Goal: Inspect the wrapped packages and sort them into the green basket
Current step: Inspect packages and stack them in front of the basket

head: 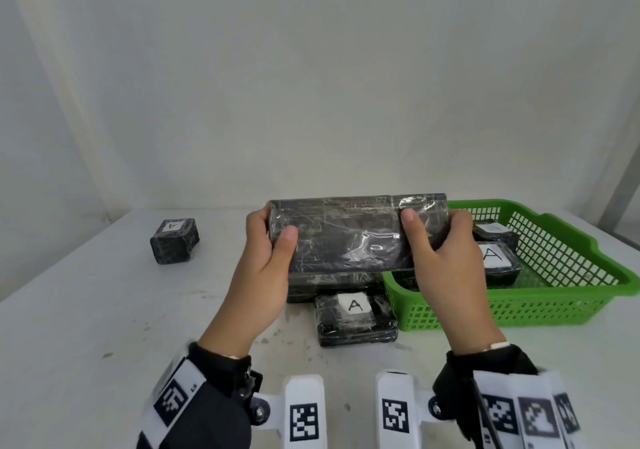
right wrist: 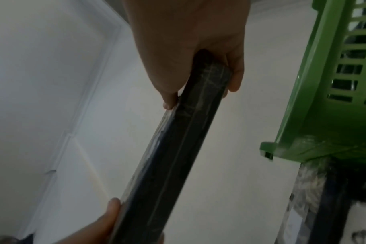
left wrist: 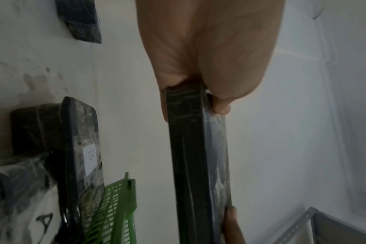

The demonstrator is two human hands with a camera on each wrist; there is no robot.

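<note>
A long flat black package point(head: 349, 233) wrapped in clear film is held up above the table by both hands. My left hand point(head: 270, 247) grips its left end, thumb on the near face. My right hand point(head: 436, 240) grips its right end the same way. The wrist views show the package edge-on point(left wrist: 188, 156) point(right wrist: 178, 140), pinched between thumb and fingers. No label shows on the face turned to me. The green basket point(head: 561, 296) stands at the right and holds packages, one labelled A point(head: 495, 258).
A small package marked A point(head: 355, 317) lies on the white table under my hands, beside another flat package point(head: 332, 284). A cube-shaped package point(head: 175, 240) sits apart at the left. A white wall closes the back.
</note>
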